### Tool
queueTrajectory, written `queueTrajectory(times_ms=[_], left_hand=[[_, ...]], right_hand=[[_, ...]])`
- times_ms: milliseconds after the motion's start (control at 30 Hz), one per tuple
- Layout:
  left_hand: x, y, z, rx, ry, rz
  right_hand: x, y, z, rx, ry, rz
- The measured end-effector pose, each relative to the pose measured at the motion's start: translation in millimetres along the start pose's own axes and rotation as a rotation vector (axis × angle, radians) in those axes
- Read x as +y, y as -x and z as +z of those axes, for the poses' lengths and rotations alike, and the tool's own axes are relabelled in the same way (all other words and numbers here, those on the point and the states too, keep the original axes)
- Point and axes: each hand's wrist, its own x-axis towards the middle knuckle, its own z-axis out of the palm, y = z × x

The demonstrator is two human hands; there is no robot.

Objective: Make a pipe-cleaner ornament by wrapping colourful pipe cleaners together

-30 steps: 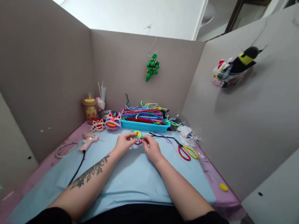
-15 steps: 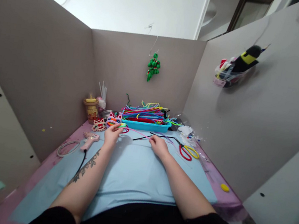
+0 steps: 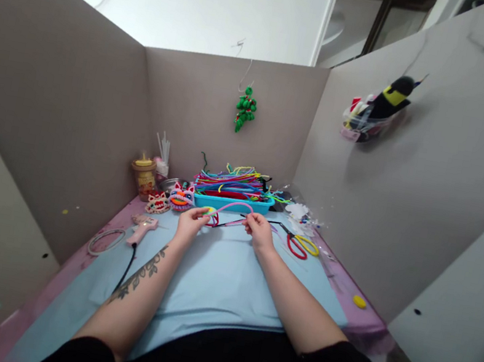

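A pink pipe cleaner (image 3: 234, 204) bows upward between my two hands above the blue mat (image 3: 225, 278). My left hand (image 3: 193, 222) pinches a small piece with yellow and green on it, where the pink strand starts; the fingers partly cover it. Red loops (image 3: 215, 220) show just right of those fingers. My right hand (image 3: 258, 229) is closed on the other end of the pink pipe cleaner. Scissors (image 3: 299, 244) with one red and one yellow handle lie to the right of my right hand. Dark and purple strands lie on the mat behind my hands.
A blue tray (image 3: 246, 208) heaped with colourful pipe cleaners stands at the back. Left of it sit two lion-head figures (image 3: 182, 196), a cup (image 3: 145, 179) and a pink glue gun (image 3: 142, 231) with its cord. A yellow disc (image 3: 360, 302) lies at right. Grey partitions enclose the table.
My hands have come closer together, the left moving right. The pink pipe cleaner, nearly straight before, now arches upward. The view has shifted slightly.
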Motion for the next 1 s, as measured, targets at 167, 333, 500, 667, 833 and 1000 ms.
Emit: queueTrajectory(times_ms=[167, 333, 500, 667, 833, 1000], left_hand=[[8.3, 9.7, 7.5, -0.104, -0.022, -0.030], [8.3, 14.1, 12.8, -0.182, -0.012, -0.032], [2.6, 14.9, 17.0, -0.257, 0.044, -0.057], [1.7, 14.9, 17.6, -0.262, 0.076, -0.050], [3.5, 15.3, 17.9, -0.279, 0.086, -0.044], [2.9, 16.1, 18.8, -0.297, 0.078, -0.039]], right_hand=[[1.5, 3.0, 5.4, -0.047, -0.075, 0.033], [0.6, 8.7, 12.4, -0.150, -0.128, 0.176], [-2.1, 15.1, 18.1, -0.273, -0.112, 0.268], [-4.9, 15.8, 17.9, -0.275, -0.107, 0.265], [-7.1, 14.5, 15.6, -0.287, -0.200, 0.327], [-7.4, 14.2, 14.7, -0.295, -0.194, 0.328]])
